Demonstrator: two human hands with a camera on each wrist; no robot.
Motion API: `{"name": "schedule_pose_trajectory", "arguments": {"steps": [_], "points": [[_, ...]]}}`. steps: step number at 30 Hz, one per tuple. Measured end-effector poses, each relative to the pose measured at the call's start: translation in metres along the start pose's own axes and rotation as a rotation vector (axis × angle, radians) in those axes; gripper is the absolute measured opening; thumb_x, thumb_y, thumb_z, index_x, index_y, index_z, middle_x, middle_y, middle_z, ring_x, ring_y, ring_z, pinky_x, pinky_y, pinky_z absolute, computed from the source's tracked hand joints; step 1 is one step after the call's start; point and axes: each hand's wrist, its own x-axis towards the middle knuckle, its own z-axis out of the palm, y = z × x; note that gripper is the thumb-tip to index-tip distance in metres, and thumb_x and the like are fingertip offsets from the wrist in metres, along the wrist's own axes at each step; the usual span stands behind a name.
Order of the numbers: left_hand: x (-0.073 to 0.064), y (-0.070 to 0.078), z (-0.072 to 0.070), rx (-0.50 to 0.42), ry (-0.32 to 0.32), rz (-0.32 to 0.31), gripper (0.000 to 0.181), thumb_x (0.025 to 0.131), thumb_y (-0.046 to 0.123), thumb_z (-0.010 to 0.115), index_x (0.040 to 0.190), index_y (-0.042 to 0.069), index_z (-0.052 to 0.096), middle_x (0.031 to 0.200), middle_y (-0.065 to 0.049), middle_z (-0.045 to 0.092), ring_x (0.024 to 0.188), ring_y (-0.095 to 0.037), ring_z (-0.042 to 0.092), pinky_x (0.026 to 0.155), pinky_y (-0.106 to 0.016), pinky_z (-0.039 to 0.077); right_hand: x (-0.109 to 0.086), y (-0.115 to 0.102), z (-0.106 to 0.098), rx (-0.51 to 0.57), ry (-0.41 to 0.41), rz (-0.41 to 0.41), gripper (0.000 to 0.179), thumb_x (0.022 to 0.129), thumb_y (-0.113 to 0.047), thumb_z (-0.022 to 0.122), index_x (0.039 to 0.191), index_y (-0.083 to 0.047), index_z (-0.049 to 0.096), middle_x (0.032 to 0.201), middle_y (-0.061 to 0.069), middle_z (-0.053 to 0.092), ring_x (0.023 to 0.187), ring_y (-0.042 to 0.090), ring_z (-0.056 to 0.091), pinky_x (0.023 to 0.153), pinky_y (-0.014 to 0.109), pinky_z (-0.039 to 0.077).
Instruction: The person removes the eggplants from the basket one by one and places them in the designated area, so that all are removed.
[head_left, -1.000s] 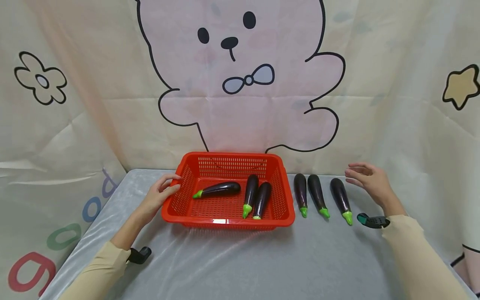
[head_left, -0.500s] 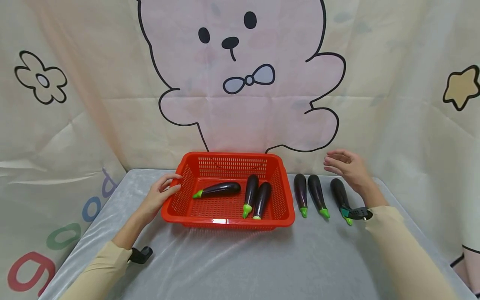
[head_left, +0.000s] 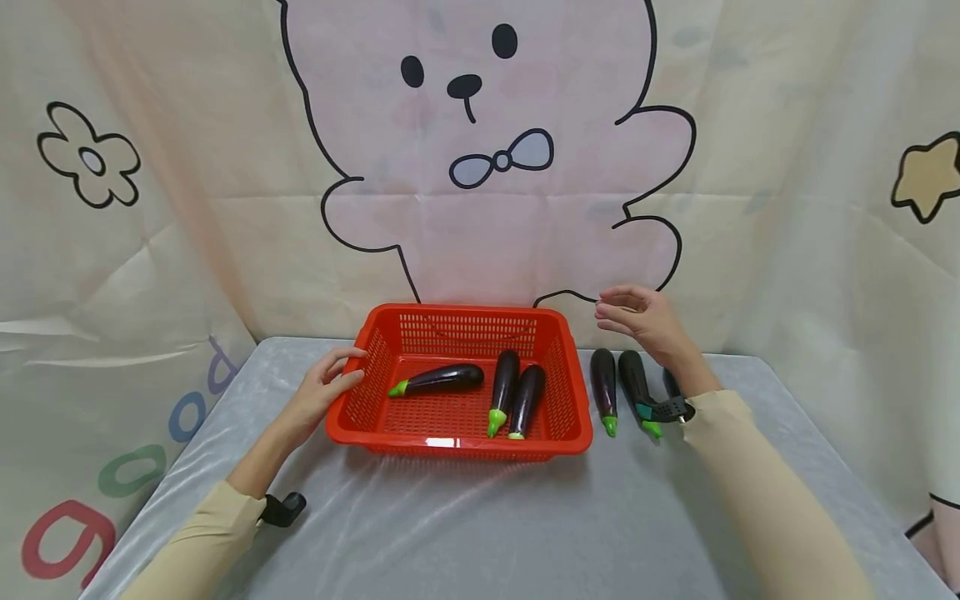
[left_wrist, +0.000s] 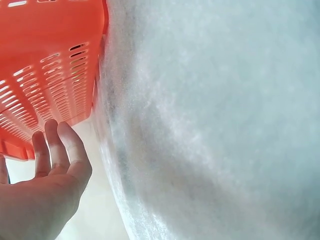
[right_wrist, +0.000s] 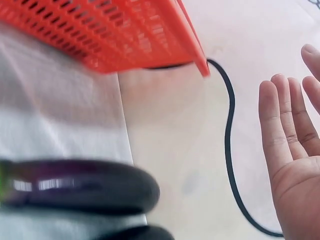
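Observation:
A red plastic basket holds three eggplants: one lying sideways on the left, and a pair side by side, a left one and a right one. My left hand rests at the basket's left rim, and its extended fingers show against the slotted wall in the left wrist view. Empty, with fingers stretched, my right hand hovers beyond the eggplants to the right of the basket. Nearest the basket lies one eggplant; a second eggplant and a third are partly hidden by my right arm.
A grey velvety cloth covers the table. Right behind the basket hangs a pale curtain printed with a bear, a flower and letters. Each wrist wears a black device, one of them on the left wrist.
My right hand has moved left and a little farther back, from the far right to above the eggplant row, its forearm now covering part of it. My left hand stays at the basket.

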Motion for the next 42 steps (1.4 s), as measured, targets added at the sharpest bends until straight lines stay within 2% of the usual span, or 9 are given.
{"name": "schedule_pose_trajectory", "arguments": {"steps": [7,14,20,28,33,39,42], "points": [[0.000,0.000,0.000,-0.002,-0.006,0.006,0.043,0.105,0.018,0.058,0.142,0.001,0.045,0.140,-0.031,0.047,0.108,-0.032,0.059,0.081,-0.036,0.058,0.011,0.002,0.026,-0.050,-0.010,0.012,0.028,0.096,-0.002,0.070,0.122,0.004,0.063,0.118,0.023,0.063,0.105,0.032,0.066,0.086,0.040,0.056],[0.000,0.000,0.000,0.009,-0.003,-0.002,0.044,0.105,0.020,0.059,0.142,0.002,0.045,0.139,-0.030,0.048,0.108,-0.032,0.060,0.081,-0.036,0.058,0.022,0.006,0.046,-0.111,-0.053,-0.011,0.029,0.097,-0.006,0.070,0.123,0.001,0.062,0.122,0.028,0.060,0.113,0.046,0.059,0.092,0.047,0.053],[-0.001,0.001,0.000,0.011,-0.005,-0.012,0.044,0.105,0.020,0.058,0.143,0.002,0.045,0.140,-0.030,0.048,0.109,-0.035,0.059,0.081,-0.037,0.058,0.031,0.005,0.065,-0.101,-0.097,0.012,0.035,0.097,-0.008,0.071,0.128,0.003,0.059,0.130,0.031,0.055,0.117,0.048,0.055,0.095,0.050,0.051],[0.000,0.001,0.001,0.013,-0.002,-0.016,0.044,0.105,0.021,0.058,0.142,0.003,0.045,0.139,-0.031,0.048,0.108,-0.034,0.060,0.081,-0.037,0.058,0.043,-0.004,0.091,-0.126,-0.134,0.006,0.044,0.096,-0.008,0.072,0.132,0.011,0.054,0.126,0.027,0.059,0.117,0.051,0.053,0.098,0.061,0.044],[0.001,0.000,0.001,0.011,-0.003,-0.013,0.044,0.104,0.020,0.059,0.142,0.002,0.045,0.139,-0.030,0.048,0.108,-0.036,0.060,0.081,-0.037,0.058,0.048,-0.005,0.103,-0.114,-0.174,-0.004,0.039,0.097,-0.005,0.070,0.130,0.008,0.056,0.129,0.031,0.056,0.114,0.048,0.057,0.098,0.063,0.042],[0.000,-0.001,0.000,0.005,-0.005,-0.005,0.043,0.105,0.020,0.058,0.142,0.002,0.045,0.139,-0.031,0.048,0.108,-0.036,0.060,0.081,-0.038,0.058,0.053,-0.002,0.118,-0.130,-0.213,-0.005,0.039,0.097,-0.005,0.070,0.130,0.010,0.056,0.127,0.025,0.059,0.118,0.053,0.053,0.098,0.061,0.044],[0.000,-0.002,-0.001,0.004,-0.003,-0.003,0.043,0.105,0.020,0.059,0.142,0.003,0.045,0.139,-0.031,0.048,0.107,-0.036,0.060,0.081,-0.037,0.058,0.057,0.003,0.126,-0.129,-0.232,-0.008,0.038,0.096,-0.005,0.071,0.129,0.009,0.057,0.126,0.025,0.060,0.117,0.051,0.055,0.098,0.060,0.045]]}}
